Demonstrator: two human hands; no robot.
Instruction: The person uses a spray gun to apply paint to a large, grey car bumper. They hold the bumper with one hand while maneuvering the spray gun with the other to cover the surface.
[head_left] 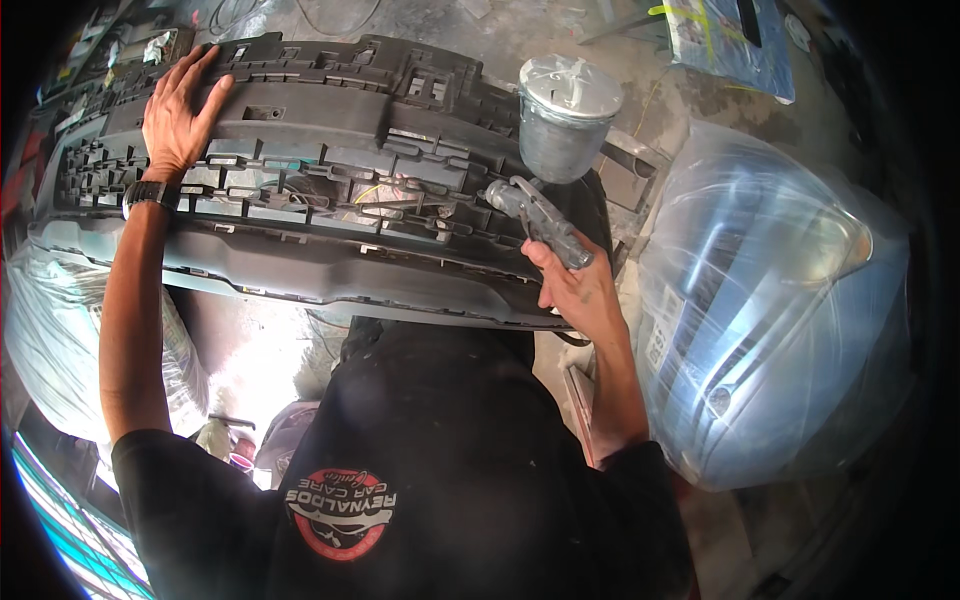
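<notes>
A black grille panel (310, 125) is laid crosswise before the torso (430, 420). A plastic-wrapped blue part (780, 290) is noted at right, grey floor (535, 28) beyond. A spray gun (550, 225) is held over the panel in the closed right grip (588, 288); the left grip (180, 125), loosely spread, is rested on the panel's left end.

The grey concrete floor (530, 22) looks stained and blotchy near the top; bright light (255, 345) whitens a patch at lower left.
</notes>
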